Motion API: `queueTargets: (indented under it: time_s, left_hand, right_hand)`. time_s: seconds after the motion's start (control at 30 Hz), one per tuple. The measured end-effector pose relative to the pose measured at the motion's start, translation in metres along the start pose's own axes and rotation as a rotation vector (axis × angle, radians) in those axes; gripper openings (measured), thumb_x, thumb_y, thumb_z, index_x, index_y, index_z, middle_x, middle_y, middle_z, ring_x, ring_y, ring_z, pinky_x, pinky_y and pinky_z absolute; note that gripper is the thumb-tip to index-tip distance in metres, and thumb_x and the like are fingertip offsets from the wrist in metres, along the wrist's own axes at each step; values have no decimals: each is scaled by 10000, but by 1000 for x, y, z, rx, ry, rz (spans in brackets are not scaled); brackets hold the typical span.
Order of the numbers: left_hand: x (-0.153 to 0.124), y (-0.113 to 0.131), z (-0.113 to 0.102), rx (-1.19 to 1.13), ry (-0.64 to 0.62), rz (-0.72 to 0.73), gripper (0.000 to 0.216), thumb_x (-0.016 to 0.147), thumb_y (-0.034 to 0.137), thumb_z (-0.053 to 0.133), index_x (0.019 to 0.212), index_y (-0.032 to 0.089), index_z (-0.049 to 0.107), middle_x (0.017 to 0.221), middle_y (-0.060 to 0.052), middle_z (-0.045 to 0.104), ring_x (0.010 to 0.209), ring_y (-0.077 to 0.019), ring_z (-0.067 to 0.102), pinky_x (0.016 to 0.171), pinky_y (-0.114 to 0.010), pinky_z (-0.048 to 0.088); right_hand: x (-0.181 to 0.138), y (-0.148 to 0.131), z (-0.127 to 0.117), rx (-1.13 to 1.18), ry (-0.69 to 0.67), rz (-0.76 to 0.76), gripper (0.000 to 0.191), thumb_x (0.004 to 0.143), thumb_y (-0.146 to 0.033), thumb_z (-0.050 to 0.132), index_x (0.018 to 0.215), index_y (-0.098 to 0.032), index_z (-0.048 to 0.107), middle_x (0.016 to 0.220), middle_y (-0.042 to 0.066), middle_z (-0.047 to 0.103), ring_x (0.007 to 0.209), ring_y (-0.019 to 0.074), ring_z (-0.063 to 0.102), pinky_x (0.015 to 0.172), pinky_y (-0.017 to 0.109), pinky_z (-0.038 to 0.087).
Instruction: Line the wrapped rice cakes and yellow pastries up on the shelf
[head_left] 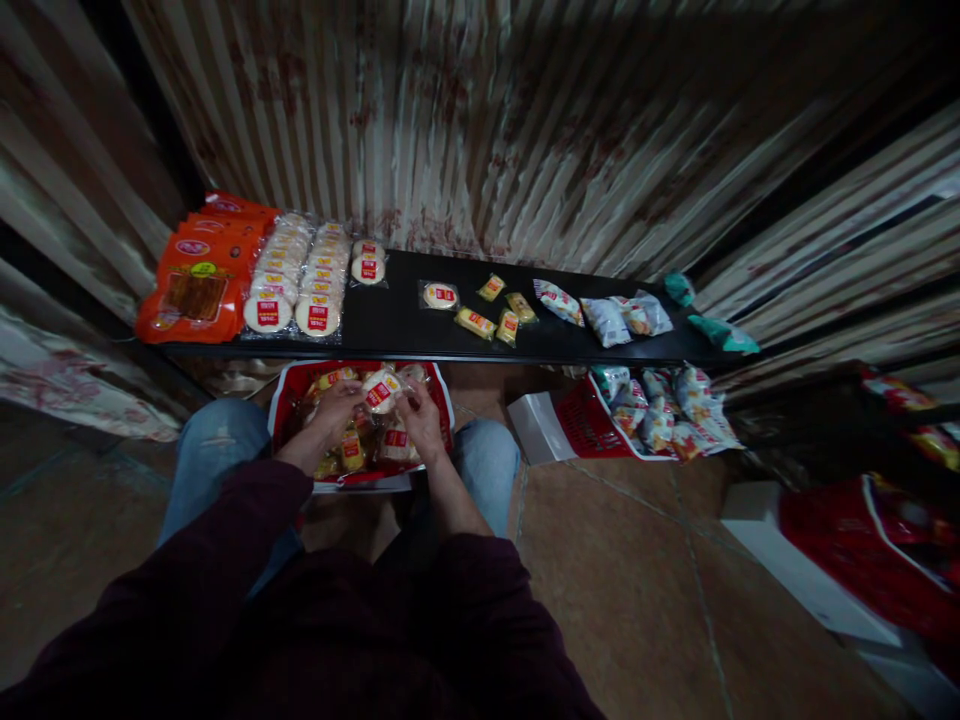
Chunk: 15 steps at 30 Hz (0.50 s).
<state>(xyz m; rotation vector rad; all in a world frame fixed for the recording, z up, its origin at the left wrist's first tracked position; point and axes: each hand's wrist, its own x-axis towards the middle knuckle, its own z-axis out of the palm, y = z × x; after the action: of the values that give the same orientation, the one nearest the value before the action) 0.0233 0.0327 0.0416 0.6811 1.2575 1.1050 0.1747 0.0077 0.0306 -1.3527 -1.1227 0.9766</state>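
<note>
Between my two hands, over the red basket (279, 412), is a rice cracker packet (381, 391), round and white in clear wrap with a red label. The fingers of my left hand (339, 405) pinch its left side. On the opposite side, my right hand (421, 418) grips the edge with bent fingers. Beneath them the basket holds more white cracker packets (396, 441) and yellow-wrapped snacks (351, 449), partly hidden by the hands.
On the black shelf (405, 335) are orange snack bags (196, 280), rows of cracker packets (319, 290), small yellow snacks (475, 322) and white bags (604, 321). Another red basket (589, 420) of bags stands right. A third red basket (832, 535) is farther right.
</note>
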Motion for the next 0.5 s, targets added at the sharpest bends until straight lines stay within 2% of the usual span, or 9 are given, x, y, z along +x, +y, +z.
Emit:
queueTargets:
  time_s: [0.13, 0.27, 0.4, 0.5]
  left_hand:
    - [-9, -1, 6, -51, 0, 5, 289, 552, 200, 704, 764, 182, 509, 707, 26, 587, 605, -104, 579, 592, -247, 460]
    - [-20, -4, 12, -55, 0, 18, 334, 543, 215, 723, 794, 187, 505, 757, 25, 589, 672, -109, 596, 676, -276, 488]
    - [-25, -8, 17, -16, -1, 13, 356, 526, 231, 751, 769, 182, 495, 754, 12, 590, 681, -134, 606, 706, -333, 503]
    - [-26, -10, 21, 15, 29, 30, 347, 540, 229, 746, 758, 189, 480, 750, 15, 582, 666, -136, 602, 699, -339, 505]
  right_hand:
    - [-2, -2, 2, 249, 53, 116, 429, 701, -384, 664, 1080, -214, 558, 849, 2, 681, 722, 142, 625, 676, 269, 514]
    - [-1, -1, 0, 353, 111, 177, 358, 657, -419, 694, 914, -184, 612, 735, -19, 654, 607, 104, 569, 588, 223, 474]
    - [0, 0, -2, 407, 146, 192, 345, 669, -464, 675, 844, -169, 640, 714, -19, 652, 579, 93, 545, 571, 217, 457]
    - [-1, 1, -2, 452, 115, 222, 349, 655, -454, 693, 856, -172, 649, 740, -18, 662, 599, 98, 561, 591, 221, 465]
